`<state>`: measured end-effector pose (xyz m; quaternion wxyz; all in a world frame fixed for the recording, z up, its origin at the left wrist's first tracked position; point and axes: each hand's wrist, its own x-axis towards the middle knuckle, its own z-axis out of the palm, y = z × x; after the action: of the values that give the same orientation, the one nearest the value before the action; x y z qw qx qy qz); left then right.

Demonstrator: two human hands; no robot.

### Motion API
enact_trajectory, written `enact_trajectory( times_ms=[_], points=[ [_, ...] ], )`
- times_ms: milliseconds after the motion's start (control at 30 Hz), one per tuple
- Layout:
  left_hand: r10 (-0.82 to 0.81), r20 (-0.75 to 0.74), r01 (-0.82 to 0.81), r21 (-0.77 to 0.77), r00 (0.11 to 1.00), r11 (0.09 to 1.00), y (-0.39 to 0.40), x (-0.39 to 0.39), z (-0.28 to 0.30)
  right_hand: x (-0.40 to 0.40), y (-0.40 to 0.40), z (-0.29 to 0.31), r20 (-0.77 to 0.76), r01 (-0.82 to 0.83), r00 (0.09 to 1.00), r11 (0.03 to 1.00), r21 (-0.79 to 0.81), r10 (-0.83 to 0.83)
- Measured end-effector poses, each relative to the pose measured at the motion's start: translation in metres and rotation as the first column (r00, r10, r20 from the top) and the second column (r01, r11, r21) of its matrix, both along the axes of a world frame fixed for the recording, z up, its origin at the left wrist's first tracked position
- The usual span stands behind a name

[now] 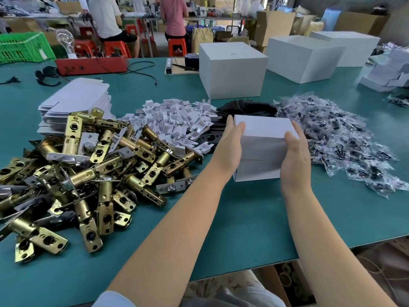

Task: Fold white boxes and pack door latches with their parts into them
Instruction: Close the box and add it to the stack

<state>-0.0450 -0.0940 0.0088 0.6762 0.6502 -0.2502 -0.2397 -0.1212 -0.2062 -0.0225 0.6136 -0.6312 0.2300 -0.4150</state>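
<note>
While I square up this carton, these are my notes, biggest thing first.

Table (254, 229): green top; the small white box (263, 149) sits on it near the middle, just right of the latch heap.
Big white boxes (232, 69): three closed cubes at the far right; what is inside I cannot tell.
Latch pile (88, 169): brass door latches heaped at near left, loose, none boxed yet.
Bagged parts (336, 138): clear packets spread to the right of my box.
Flat blanks (73, 100): unfolded white cartons stacked far left.
Card inserts (177, 120): little white folded pieces behind the latches.
Box in hand: closed as far as I see; contents hidden.
Left hand (230, 142): fingers straight, pressed flat on the left wall.
Right hand (295, 151): fingers straight against the right wall, thumb on top.
Doing it well: I judge even pressure from both sides keeps the corners square.
</note>
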Motion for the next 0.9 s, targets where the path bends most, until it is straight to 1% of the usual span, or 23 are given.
enact_trajectory(
  times_ms=[133, 200, 267, 367, 433, 600, 733, 833, 900],
  points=[
    [0.029, 0.009, -0.028, -0.053, 1.0, 0.998, -0.004, -0.006, -0.006, 0.006, -0.011, 0.005, -0.038, -0.042, 0.998, 0.996, 0.076, 0.045],
    [0.021, 0.017, -0.019, -0.094, 1.0, 0.995, -0.006, -0.006, -0.009, 0.005, -0.016, 0.009, -0.057, -0.058, 0.996, 0.996, 0.07, 0.062],
    [0.005, -0.045, -0.011, -0.132, 0.999, 0.991, -0.009, -0.004, -0.015, 0.003, -0.019, 0.01, -0.064, -0.075, 0.995, 0.996, 0.051, 0.078],
    [0.012, -0.182, -0.028, -0.087, 0.983, 0.996, -0.012, -0.007, -0.025, 0.002, -0.022, 0.006, -0.019, -0.131, 0.991, 0.988, 0.087, 0.133],
    [0.015, -0.236, -0.029, -0.054, 0.972, 0.998, -0.015, -0.01, -0.026, 0.002, -0.024, 0.004, 0.009, -0.151, 0.988, 0.98, 0.128, 0.152],
    [0.003, -0.223, -0.008, -0.018, 0.975, 1.0, -0.02, -0.005, -0.023, 0.0, -0.028, 0.003, 0.051, -0.242, 0.97, 0.958, 0.154, 0.237],
    [-0.024, -0.235, 0.028, 0.015, 0.972, 0.999, -0.019, -0.001, -0.02, -0.001, -0.034, 0.001, 0.027, -0.294, 0.955, 0.939, 0.176, 0.294],
    [-0.038, -0.22, 0.05, 0.048, 0.975, 0.998, -0.019, 0.001, -0.019, -0.001, -0.03, 0.0, 0.04, -0.275, 0.961, 0.943, 0.19, 0.272],
    [-0.027, -0.239, 0.029, 0.006, 0.971, 1.0, -0.017, 0.001, -0.02, -0.001, -0.03, 0.002, 0.092, -0.282, 0.959, 0.936, 0.211, 0.268]
  ],
)
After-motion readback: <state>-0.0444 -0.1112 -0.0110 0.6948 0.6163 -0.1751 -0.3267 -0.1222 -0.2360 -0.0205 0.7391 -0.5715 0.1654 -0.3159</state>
